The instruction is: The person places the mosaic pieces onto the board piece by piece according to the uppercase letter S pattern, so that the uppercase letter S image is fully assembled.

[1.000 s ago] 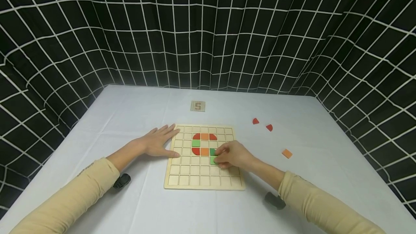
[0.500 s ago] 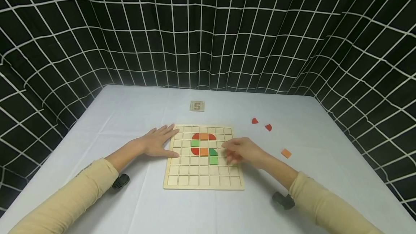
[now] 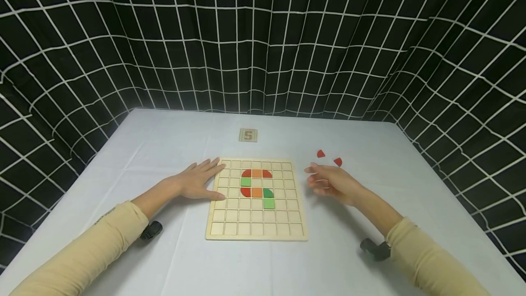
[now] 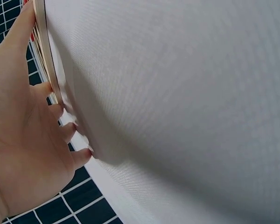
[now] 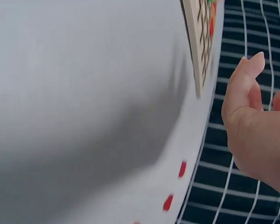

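Curtain: black with a white grid, it stood behind the table and along both sides.
Table: a white cloth covered it, faintly creased.
Wooden board: it lay flat on the table, seven cells by seven, eight tiles set in it.
Tiles on the board: three red quarter-circles, two orange squares, two light green squares, one dark green quarter-circle.
Loose tiles: two red quarter-circles lay on the cloth, right of the board.
Card: one, small and square, beyond the board; its single character read as S or 5.
Left hand: fingers spread, it rested on the board's left edge.
Right hand: above the cloth beside the board, near the loose tiles, fingers parted and loosely bent.
Sleeves: two, beige.
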Motion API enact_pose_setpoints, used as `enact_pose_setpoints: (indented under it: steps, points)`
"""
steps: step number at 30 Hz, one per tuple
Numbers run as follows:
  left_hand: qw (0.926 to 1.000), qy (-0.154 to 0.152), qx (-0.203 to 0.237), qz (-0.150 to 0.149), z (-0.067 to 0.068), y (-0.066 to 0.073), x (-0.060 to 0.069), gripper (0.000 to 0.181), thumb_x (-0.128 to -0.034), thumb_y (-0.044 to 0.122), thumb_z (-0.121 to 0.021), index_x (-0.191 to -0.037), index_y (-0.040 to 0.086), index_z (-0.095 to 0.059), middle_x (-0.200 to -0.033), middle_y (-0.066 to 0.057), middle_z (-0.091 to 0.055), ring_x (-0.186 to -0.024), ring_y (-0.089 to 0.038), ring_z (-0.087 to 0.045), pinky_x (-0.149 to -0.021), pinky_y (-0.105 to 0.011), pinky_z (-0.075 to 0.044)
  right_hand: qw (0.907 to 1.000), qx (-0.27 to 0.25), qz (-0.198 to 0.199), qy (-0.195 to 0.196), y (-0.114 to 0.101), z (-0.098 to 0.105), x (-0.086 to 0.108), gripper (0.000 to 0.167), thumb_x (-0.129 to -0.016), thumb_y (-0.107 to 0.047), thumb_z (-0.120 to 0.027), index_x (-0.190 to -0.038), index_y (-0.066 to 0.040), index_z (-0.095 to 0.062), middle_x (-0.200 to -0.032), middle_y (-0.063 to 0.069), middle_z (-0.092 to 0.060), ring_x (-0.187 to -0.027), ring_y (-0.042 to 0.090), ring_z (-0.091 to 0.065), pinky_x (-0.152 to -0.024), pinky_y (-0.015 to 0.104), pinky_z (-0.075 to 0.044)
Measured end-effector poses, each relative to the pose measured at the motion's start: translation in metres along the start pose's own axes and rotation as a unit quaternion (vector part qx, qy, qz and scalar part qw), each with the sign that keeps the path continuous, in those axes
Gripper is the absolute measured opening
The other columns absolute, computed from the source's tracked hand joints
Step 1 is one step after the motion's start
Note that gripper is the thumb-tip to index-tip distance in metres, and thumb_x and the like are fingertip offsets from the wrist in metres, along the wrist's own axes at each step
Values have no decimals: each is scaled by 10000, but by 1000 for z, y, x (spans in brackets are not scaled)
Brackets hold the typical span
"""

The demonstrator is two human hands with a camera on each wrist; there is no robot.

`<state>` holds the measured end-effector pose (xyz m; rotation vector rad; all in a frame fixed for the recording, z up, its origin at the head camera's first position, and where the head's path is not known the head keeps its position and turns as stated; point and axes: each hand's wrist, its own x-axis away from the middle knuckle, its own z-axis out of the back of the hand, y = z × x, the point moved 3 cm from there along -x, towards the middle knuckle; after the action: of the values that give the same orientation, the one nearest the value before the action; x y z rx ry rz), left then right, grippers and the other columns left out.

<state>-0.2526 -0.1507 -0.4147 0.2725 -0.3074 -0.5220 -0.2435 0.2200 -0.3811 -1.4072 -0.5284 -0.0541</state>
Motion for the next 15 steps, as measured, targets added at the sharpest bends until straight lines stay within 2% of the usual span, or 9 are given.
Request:
enact_pose_setpoints:
  steps: [12, 15]
  points:
    - [10000, 7, 18, -7, -1, -1, 0, 1007, -809, 702, -549, -1531, 102, -186, -1581, -144, -72, -1422, -376, -64, -1107, -589, -43, 9975, -639, -22, 313, -1, 52, -12, 723, -938, -388, -599, -1441, 54, -323, -1108, 93, -619, -982, 198, -648, -848, 287, -521]
    - [10000, 3, 11, 3, -1, -1, 0, 1002, -811, 700, -548, -1532, 105, -186, -1581, -142, -73, -1423, -373, -64, -1108, -586, -45, 9947, -966, -46, 354, 2, 64, -14, 652, -948, -348, -593, -1414, 44, -361, -1089, 82, -641, -983, 200, -650, -852, 295, -519]
